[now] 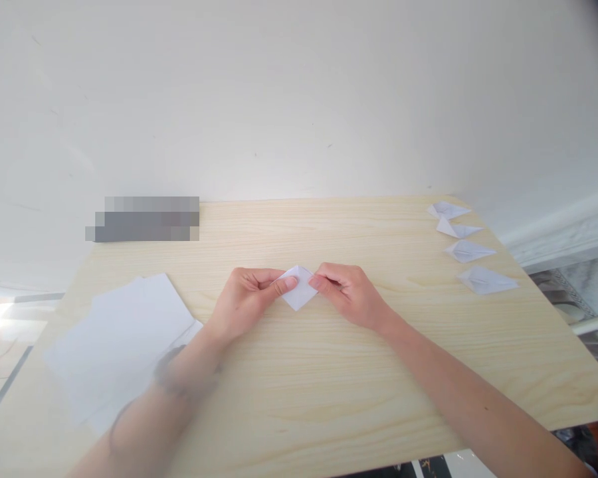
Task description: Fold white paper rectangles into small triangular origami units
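A small white folded paper (299, 290), diamond shaped, lies at the middle of a pale wooden table (329, 385). My left hand (246, 297) pinches its left corner with thumb and curled fingers. My right hand (346, 292) pinches its right corner the same way. Both hands rest on the tabletop, facing each other with the paper between them.
A stack of white paper sheets (122, 342) lies at the table's left, partly under my left forearm. Several folded white paper shapes (466, 251) sit in a row along the right edge. A white wall stands behind the table. A blurred grey patch (144, 219) lies at the back left.
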A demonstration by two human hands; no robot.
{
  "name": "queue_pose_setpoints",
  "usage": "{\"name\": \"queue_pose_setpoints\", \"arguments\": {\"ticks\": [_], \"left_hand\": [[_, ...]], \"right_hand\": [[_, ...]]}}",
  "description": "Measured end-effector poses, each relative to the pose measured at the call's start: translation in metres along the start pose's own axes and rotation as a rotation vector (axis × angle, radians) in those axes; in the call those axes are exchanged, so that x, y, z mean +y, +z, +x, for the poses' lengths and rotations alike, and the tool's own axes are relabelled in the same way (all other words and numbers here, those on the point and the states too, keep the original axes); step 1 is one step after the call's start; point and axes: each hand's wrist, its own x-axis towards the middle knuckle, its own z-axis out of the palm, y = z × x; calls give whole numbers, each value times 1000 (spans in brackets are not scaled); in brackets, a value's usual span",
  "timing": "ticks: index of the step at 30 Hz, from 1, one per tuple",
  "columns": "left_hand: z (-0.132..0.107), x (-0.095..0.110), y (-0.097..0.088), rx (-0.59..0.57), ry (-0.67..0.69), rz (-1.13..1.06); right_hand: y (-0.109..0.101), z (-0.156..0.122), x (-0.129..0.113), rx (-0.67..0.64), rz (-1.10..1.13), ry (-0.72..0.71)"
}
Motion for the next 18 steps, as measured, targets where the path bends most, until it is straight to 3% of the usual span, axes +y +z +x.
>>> {"name": "queue_pose_setpoints", "arguments": {"ticks": [6,12,18], "left_hand": [[2,5,-5,-84,58,92],[3,4,-7,-181,80,-20],[1,3,-1,-95,-3,24]], "right_hand": [[-5,3,1,-60,77,63],[-9,3,3,-100,146,118],[-3,1,3,-54,64,89]]}}
